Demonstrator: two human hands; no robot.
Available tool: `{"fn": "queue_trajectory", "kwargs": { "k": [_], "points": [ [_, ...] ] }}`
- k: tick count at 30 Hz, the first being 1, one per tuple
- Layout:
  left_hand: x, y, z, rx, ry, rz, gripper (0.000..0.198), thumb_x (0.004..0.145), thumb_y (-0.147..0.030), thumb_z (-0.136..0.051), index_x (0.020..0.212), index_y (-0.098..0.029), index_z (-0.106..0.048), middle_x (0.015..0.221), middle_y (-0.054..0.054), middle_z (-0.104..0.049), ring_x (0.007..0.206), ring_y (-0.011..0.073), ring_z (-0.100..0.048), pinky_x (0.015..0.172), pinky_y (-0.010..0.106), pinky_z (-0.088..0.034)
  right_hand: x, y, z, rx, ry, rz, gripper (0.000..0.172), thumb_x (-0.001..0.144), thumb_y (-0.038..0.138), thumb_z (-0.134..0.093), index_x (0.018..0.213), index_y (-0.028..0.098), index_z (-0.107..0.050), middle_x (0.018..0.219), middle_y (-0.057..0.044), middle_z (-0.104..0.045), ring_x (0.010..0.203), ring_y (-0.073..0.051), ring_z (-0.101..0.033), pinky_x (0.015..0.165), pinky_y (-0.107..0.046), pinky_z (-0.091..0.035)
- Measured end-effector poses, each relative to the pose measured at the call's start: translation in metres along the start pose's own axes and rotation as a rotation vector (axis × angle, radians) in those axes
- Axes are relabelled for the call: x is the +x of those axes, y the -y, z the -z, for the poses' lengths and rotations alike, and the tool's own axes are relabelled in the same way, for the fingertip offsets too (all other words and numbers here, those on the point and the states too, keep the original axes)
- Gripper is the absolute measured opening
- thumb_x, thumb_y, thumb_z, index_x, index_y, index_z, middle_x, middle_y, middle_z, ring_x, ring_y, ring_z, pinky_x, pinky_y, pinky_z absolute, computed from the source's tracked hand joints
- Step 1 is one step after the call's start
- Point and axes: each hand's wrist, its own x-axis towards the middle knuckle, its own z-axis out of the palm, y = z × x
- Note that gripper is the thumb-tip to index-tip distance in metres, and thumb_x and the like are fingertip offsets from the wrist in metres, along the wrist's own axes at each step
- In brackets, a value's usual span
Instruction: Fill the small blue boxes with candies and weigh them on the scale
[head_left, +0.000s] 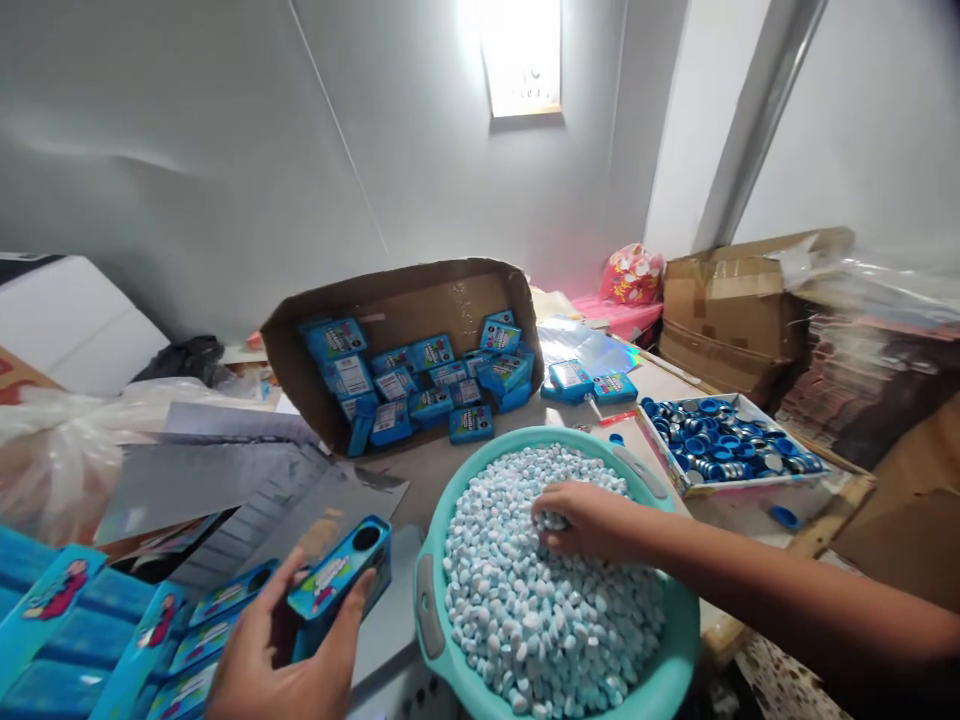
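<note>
My left hand [281, 650] grips a small blue box [341, 575] with a round hole in its top, held at the lower left. My right hand [589, 520] reaches into a teal basin [431, 615] heaped with small pale blue and white candies [540, 610]; its fingers are curled into the pile, pinching some. More blue boxes of the same kind [202, 625] lie in a row under my left hand.
A tipped cardboard box [409, 305] behind the basin holds several filled blue packs. A white tray of blue caps [724, 440] sits to the right. Clear bags and grey sheets lie left, with stacked cartons [739, 305] at the back right.
</note>
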Motion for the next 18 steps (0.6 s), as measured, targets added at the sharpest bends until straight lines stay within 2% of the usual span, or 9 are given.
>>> {"fn": "queue_trajectory", "kwargs": {
  "k": [2,5,7,10,13,16,18],
  "points": [
    [-0.005,-0.033,-0.010,-0.165,-0.022,0.046,0.072,0.074,-0.055,-0.076,0.138,-0.028,-0.057,0.119,0.008,-0.071,0.102,0.0294,-0.070,0.092,0.047,-0.058,0.004,-0.003,0.000,0.056,-0.031,-0.012,0.011,0.078,0.019,-0.063,0.084,0.018,-0.071,0.082,-0.008,-0.069,0.075,-0.020,-0.058,0.067,-0.030,-0.038],
    [-0.011,-0.072,-0.029,-0.239,0.075,-0.102,0.066,0.073,-0.056,-0.077,0.131,-0.026,-0.064,0.114,0.006,-0.072,0.100,0.0271,-0.070,0.092,0.043,-0.059,0.009,-0.004,0.007,0.100,-0.087,-0.038,0.008,0.079,0.022,-0.062,0.079,0.018,-0.068,0.071,-0.003,-0.064,0.065,-0.015,-0.052,0.061,-0.028,-0.034],
    [-0.015,-0.086,-0.044,-0.242,0.138,-0.218,0.059,0.075,-0.054,-0.075,0.126,-0.026,-0.066,0.116,0.006,-0.071,0.103,0.0267,-0.069,0.095,0.042,-0.057,0.011,0.000,0.019,0.127,-0.154,-0.056,0.013,0.084,0.027,-0.058,0.083,0.018,-0.068,0.071,-0.001,-0.062,0.064,-0.014,-0.050,0.060,-0.027,-0.035],
    [-0.023,-0.088,-0.066,-0.279,0.222,-0.304,0.051,0.080,-0.049,-0.073,0.125,-0.024,-0.066,0.120,0.006,-0.069,0.111,0.0255,-0.066,0.096,0.038,-0.056,0.013,0.012,0.042,0.368,-0.323,-0.044,0.022,0.088,0.037,-0.056,0.082,0.018,-0.064,0.070,0.000,-0.060,0.063,-0.012,-0.050,0.058,-0.025,-0.037],
    [-0.032,-0.080,-0.083,-0.343,0.301,-0.300,0.049,0.083,-0.047,-0.072,0.126,-0.025,-0.064,0.121,0.006,-0.068,0.110,0.0237,-0.067,0.094,0.035,-0.057,0.020,0.029,0.055,0.829,-0.477,0.007,0.022,0.084,0.039,-0.063,0.076,0.018,-0.061,0.065,0.001,-0.056,0.057,-0.011,-0.048,0.053,-0.024,-0.036],
    [-0.037,-0.069,-0.092,-0.374,0.331,-0.303,0.050,0.084,-0.045,-0.071,0.129,-0.026,-0.062,0.121,0.005,-0.068,0.107,0.0232,-0.068,0.095,0.037,-0.056,0.033,0.042,0.051,1.177,-0.555,0.063,0.020,0.082,0.036,-0.065,0.076,0.017,-0.061,0.064,0.002,-0.052,0.054,-0.009,-0.046,0.049,-0.022,-0.032],
    [-0.038,-0.064,-0.094,-0.380,0.350,-0.302,0.050,0.084,-0.044,-0.072,0.130,-0.027,-0.061,0.122,0.005,-0.067,0.104,0.0226,-0.069,0.095,0.037,-0.056,0.041,0.047,0.042,1.320,-0.593,0.089,0.018,0.082,0.034,-0.065,0.077,0.017,-0.060,0.063,0.003,-0.050,0.052,-0.008,-0.044,0.048,-0.021,-0.031]
  ]
}}
